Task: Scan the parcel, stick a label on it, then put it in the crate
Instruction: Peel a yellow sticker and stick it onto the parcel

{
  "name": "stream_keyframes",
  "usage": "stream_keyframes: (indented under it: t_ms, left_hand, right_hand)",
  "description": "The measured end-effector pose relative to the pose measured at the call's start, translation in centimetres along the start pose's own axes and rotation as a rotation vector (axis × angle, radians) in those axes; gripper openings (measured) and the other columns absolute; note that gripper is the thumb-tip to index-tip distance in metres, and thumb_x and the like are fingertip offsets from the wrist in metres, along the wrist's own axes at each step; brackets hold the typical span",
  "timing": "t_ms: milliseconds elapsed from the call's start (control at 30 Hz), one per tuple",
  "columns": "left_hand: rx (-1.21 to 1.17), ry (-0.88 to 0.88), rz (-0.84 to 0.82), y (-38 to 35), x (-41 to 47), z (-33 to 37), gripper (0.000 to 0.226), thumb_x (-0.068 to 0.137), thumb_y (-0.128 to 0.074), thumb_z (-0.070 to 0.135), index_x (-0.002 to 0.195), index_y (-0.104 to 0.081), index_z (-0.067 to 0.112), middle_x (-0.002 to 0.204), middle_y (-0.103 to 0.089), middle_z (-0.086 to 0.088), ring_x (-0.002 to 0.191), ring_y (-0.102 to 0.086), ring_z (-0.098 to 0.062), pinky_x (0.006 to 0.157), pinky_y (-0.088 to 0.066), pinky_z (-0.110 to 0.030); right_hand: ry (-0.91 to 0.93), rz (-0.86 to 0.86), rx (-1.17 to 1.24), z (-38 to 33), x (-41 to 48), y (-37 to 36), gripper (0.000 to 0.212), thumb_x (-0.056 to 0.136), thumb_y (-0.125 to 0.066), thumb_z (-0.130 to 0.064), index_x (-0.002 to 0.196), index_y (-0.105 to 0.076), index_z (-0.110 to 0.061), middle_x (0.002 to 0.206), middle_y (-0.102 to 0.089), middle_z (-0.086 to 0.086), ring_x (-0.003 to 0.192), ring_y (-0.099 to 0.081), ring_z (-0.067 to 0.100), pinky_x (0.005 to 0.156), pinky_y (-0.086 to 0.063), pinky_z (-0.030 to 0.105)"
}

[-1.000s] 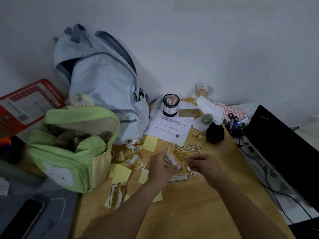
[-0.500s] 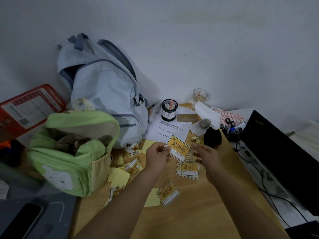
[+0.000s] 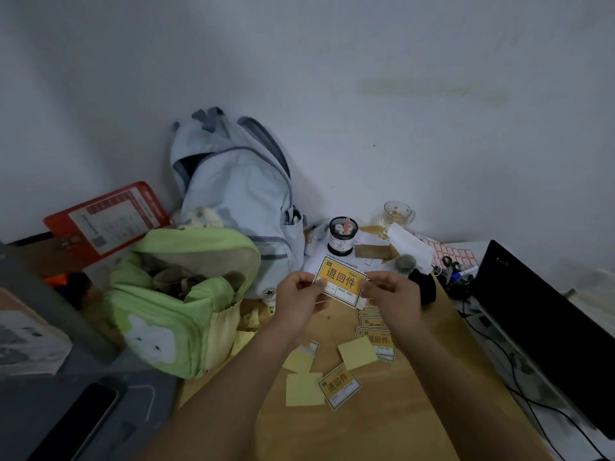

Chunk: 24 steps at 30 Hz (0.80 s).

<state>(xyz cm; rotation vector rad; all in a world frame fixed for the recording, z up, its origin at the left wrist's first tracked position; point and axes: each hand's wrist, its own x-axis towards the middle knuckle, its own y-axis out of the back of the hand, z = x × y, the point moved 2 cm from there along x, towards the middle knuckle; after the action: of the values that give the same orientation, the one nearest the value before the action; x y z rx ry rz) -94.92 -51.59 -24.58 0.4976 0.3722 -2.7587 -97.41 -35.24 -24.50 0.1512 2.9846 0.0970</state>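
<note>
- Both hands now hold a single orange label (image 3: pixel 340 281) lifted off the bench (image 3: pixel 416 410), printed face toward the camera; a second ago it sat low, among the loose stickers on the wood.
- The left hand (image 3: pixel 299 302) pinches the label's left edge between thumb and fingers. Half a second ago it held the label alone.
- The right hand (image 3: pixel 391 296), which hovered spread and empty near the label half a second ago, has closed its fingertips on the label's right edge.
- The label has come up and now hangs in front of the pale blue backpack (image 3: pixel 239 197) and the black pen pot (image 3: pixel 342 236), just right of the green bag (image 3: pixel 176 301).
- A scatter of spare labels (image 3: pixel 376 337) and yellow backing slips (image 3: pixel 357 352) lies below the held label on the bench; one more label (image 3: pixel 339 385) sits nearer the camera.
- A black laptop (image 3: pixel 545 331) stands well to the right of the label.
- The two-handed hold at opposite edges suggests the backing is about to be peeled, though no split between sticker and backing can be made out.
- No parcel and no crate can be identified in view, so the sticking step is not yet done, and whether scanning has happened cannot be told.
</note>
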Motion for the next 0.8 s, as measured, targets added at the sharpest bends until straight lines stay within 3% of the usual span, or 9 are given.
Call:
stream_keyframes:
  t_ms: [133,200,333,467,533,600,700,800]
  left_hand:
    - [-0.064,-0.020,-0.080,2.4,-2.4,2.5,0.011,0.088,-0.063,0.005,0.080,-0.056,0.009,0.084,-0.067,-0.012,0.062,-0.065,-0.016,0.053,-0.054,-0.022]
    - [-0.106,-0.028,-0.105,3.6,-3.8,3.7,0.008,0.091,-0.060,0.014,0.086,-0.059,0.007,0.084,-0.068,-0.010,0.057,-0.067,-0.012,0.055,-0.051,-0.024]
    - [-0.301,0.010,-0.160,6.1,-7.3,5.9,0.043,0.099,-0.037,0.043,0.073,-0.057,0.015,0.076,-0.068,-0.004,0.064,-0.065,-0.014,0.065,-0.044,-0.029]
    - [-0.349,-0.002,-0.328,8.5,-11.4,8.2,0.029,0.099,-0.040,0.022,0.084,-0.064,0.013,0.087,-0.066,-0.005,0.076,-0.059,-0.017,0.064,-0.052,-0.024]
    - [-0.357,-0.017,-0.410,9.8,-13.4,9.3,0.026,0.097,-0.042,0.016,0.088,-0.066,0.012,0.084,-0.072,-0.004,0.076,-0.064,-0.016,0.064,-0.056,-0.023]
    - [-0.368,-0.022,-0.465,11.2,-15.4,10.3,0.026,0.097,-0.042,0.015,0.092,-0.067,0.010,0.084,-0.074,-0.005,0.076,-0.068,-0.016,0.066,-0.058,-0.023]
    - [-0.334,-0.067,-0.495,12.9,-18.1,11.5,0.023,0.096,-0.045,0.012,0.099,-0.067,0.010,0.091,-0.070,-0.006,0.083,-0.064,-0.017,0.065,-0.058,-0.021]
    - [-0.307,-0.137,-0.472,14.3,-20.2,11.9,0.018,0.095,-0.052,0.016,0.102,-0.068,0.013,0.088,-0.070,0.001,0.074,-0.065,-0.008,0.059,-0.057,-0.017]
  right_hand:
    - [0.119,0.025,-0.056,-2.9,-2.4,-1.8,0.015,0.084,-0.067,-0.007,0.075,-0.069,-0.019,0.077,-0.072,0.004,0.073,-0.065,0.020,0.064,-0.051,0.028]
    - [0.178,0.042,-0.076,-4.5,-4.1,-2.8,0.020,0.084,-0.067,-0.007,0.071,-0.069,-0.023,0.077,-0.070,-0.004,0.074,-0.064,0.015,0.069,-0.052,0.031]
    - [0.236,0.067,-0.027,-7.9,-7.9,-5.2,0.010,0.085,-0.068,-0.011,0.077,-0.071,-0.017,0.076,-0.067,-0.007,0.074,-0.061,0.009,0.069,-0.049,0.024]
    - [0.362,-0.034,-0.053,-11.3,-12.9,-8.1,0.012,0.083,-0.068,-0.007,0.075,-0.072,-0.015,0.073,-0.070,-0.006,0.060,-0.063,-0.010,0.057,-0.048,0.004]
    - [0.416,-0.037,-0.049,-13.0,-15.2,-9.1,0.006,0.083,-0.068,-0.008,0.082,-0.074,-0.009,0.074,-0.071,-0.003,0.058,-0.063,-0.009,0.055,-0.047,0.003]
    - [0.457,-0.017,-0.071,-14.4,-17.3,-9.8,0.007,0.082,-0.070,-0.012,0.085,-0.076,-0.009,0.075,-0.072,-0.001,0.066,-0.067,0.000,0.060,-0.051,0.009]
    - [0.569,0.002,-0.171,-15.5,-20.4,-11.0,0.006,0.079,-0.072,-0.019,0.081,-0.078,-0.018,0.084,-0.074,0.004,0.083,-0.069,0.021,0.075,-0.056,0.033]
    - [0.676,-0.007,-0.224,-15.9,-23.5,-12.0,0.003,0.077,-0.075,-0.018,0.079,-0.077,-0.019,0.090,-0.072,0.004,0.089,-0.066,0.020,0.081,-0.054,0.036]
